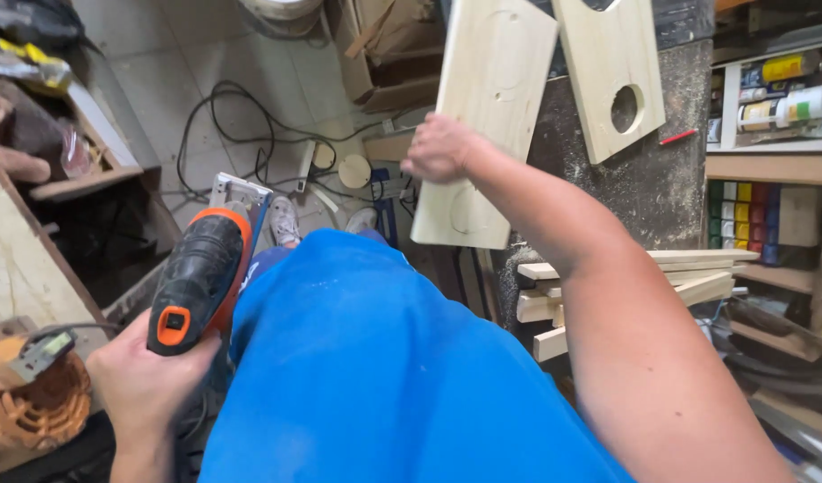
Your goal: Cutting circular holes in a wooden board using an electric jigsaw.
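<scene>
Head view, left hand: the left hand is being kept wrapped around the grip of a black and orange jigsaw, its blade end being pointed down toward the floor.
Head view, right hand: the right hand is being kept clamped on the left edge of a pale wooden board, fingers hidden behind it.
Board: it is being held out over the dusty bench, tilted; a faint circle is marked on it.
Nearby: a second board with a round hole is lying on the bench; a wooden disc and cables are lying on the floor.
</scene>
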